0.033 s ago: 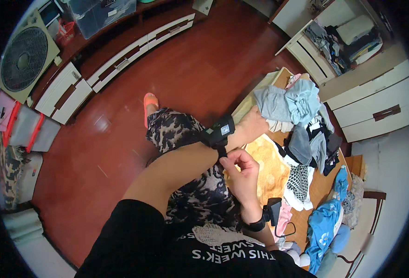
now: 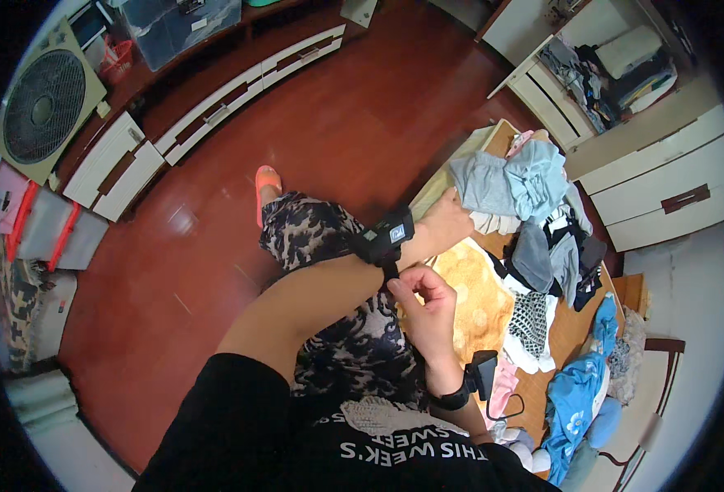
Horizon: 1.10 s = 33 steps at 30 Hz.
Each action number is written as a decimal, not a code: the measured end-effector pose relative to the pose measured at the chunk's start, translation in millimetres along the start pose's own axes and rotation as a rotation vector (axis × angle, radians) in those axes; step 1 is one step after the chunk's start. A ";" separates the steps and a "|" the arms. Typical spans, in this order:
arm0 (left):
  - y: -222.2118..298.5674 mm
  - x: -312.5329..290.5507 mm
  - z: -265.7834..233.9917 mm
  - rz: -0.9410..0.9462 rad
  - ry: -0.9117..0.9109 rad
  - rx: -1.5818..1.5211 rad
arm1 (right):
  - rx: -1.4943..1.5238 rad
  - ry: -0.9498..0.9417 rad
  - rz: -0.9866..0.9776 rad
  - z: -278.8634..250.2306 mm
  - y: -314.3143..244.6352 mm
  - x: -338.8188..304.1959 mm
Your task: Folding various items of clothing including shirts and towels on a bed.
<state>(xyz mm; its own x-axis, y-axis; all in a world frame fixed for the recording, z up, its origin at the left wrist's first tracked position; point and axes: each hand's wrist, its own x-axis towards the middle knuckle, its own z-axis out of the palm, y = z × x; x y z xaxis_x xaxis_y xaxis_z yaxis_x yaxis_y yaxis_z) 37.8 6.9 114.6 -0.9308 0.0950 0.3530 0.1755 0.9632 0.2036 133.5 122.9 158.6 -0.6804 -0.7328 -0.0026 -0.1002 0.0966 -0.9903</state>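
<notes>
My left forearm reaches across my lap toward a wooden table [image 2: 579, 328]. My left hand [image 2: 446, 220] rests at the table's near edge against a grey garment [image 2: 485, 184]; its fingers are hidden. A black wrist device [image 2: 385, 234] is strapped on that wrist. My right hand [image 2: 422, 307] is just below it, thumb and fingers pinched on the device's hanging black strap [image 2: 391, 269]. A second black device [image 2: 481, 375] sits on my right wrist. I am seated, in patterned trousers.
The table holds a pile of clothes [image 2: 542, 238], a yellow towel [image 2: 478, 295] and a blue garment [image 2: 579, 402]. An orange slipper [image 2: 265, 184] is on the red wood floor. Around the room are white low cabinets [image 2: 239, 90], a box fan [image 2: 46, 107], a white dresser [image 2: 665, 189] and a chair [image 2: 649, 410].
</notes>
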 end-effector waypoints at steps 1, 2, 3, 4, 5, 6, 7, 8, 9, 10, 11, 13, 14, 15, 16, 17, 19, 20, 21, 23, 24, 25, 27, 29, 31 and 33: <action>-3.3 -4.9 3.5 0.123 -0.026 0.260 | 0.009 0.005 -0.002 -1.2 1.1 -1.0; -4.8 -6.7 7.3 0.133 -0.033 0.263 | 0.023 0.040 -0.002 -3.0 0.1 -2.0; -1.7 -7.5 10.1 0.141 -0.018 0.248 | 0.034 0.088 0.004 -7.3 0.2 -5.2; 1.9 -8.1 13.6 0.153 -0.002 0.229 | 0.010 0.127 -0.033 -15.5 2.0 -4.5; 2.1 -11.2 17.5 0.185 -0.009 0.215 | -0.040 0.191 -0.025 -23.8 -1.8 -3.6; 0.0 -14.3 19.3 0.141 0.042 0.143 | -0.079 0.251 -0.047 -38.4 5.0 -0.2; -1.7 -17.7 20.3 0.097 0.092 0.067 | -0.122 0.312 -0.068 -54.4 15.6 5.3; 0.6 -21.9 17.5 0.031 0.057 -0.058 | -0.255 0.339 -0.086 -74.3 25.9 12.8; 4.3 -26.1 9.0 -0.024 0.009 -0.188 | -0.395 0.375 -0.091 -97.1 36.8 20.9; 12.0 -29.4 -3.3 -0.067 -0.015 -0.312 | -0.440 0.412 -0.118 -117.0 50.1 32.8; 23.1 -33.4 -14.9 -0.125 -0.047 -0.424 | -0.483 0.433 -0.146 -131.1 61.3 46.9; 52.1 -36.8 -20.9 -0.083 -0.112 -0.651 | -0.427 0.491 -0.195 -157.1 67.1 69.6; 62.1 -39.0 -20.9 -0.109 -0.158 -0.839 | -0.282 0.511 -0.149 -163.0 60.1 75.5; 70.5 -43.3 -20.9 -0.091 -0.172 -0.840 | -0.125 0.513 -0.109 -160.5 49.9 81.4; 86.4 -44.3 -19.8 -0.038 -0.122 -0.963 | -0.130 0.535 -0.106 -163.8 40.8 82.5; 99.9 -44.9 -19.2 0.009 -0.069 -1.084 | 0.040 0.509 -0.069 -166.1 31.7 83.7; 117.8 -47.9 -10.1 -0.018 -0.024 -1.125 | 0.213 0.482 -0.031 -164.0 21.0 85.7; 123.1 -49.6 -7.1 -0.054 0.030 -1.160 | 0.263 0.483 -0.006 -161.1 17.4 87.3; 126.5 -50.6 -9.6 -0.052 0.025 -1.159 | 0.314 0.482 0.020 -158.6 15.1 88.6; 130.9 -51.7 -16.2 -0.070 0.146 -1.156 | 0.364 0.523 0.035 -156.6 14.9 89.6; 131.5 -52.2 -17.4 -0.073 0.144 -1.152 | 0.457 0.517 0.057 -156.1 15.3 89.9; 131.9 -52.5 -18.3 -0.042 0.170 -1.130 | 0.549 0.510 0.080 -156.1 15.9 90.6; 133.9 -53.4 -17.6 -0.008 0.196 -1.106 | 0.919 0.397 0.108 -163.4 18.8 92.7; 136.4 -54.7 -12.5 -0.044 0.213 -1.245 | 1.278 0.271 0.131 -171.5 21.2 88.9; 133.1 -59.9 -6.6 -0.121 0.074 -1.388 | 1.624 0.234 0.187 -172.0 14.1 86.6; 133.7 -64.0 -3.7 -0.194 -0.069 -1.532 | 1.652 0.234 0.181 -172.2 10.2 85.3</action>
<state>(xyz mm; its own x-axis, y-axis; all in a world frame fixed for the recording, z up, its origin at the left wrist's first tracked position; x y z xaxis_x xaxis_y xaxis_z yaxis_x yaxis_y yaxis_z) 122.0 128.6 122.6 -0.9823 0.0559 0.1789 0.1640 -0.2057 0.9648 -50.6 177.4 172.3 -0.6985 -0.6683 -0.2561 0.7005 -0.7117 -0.0535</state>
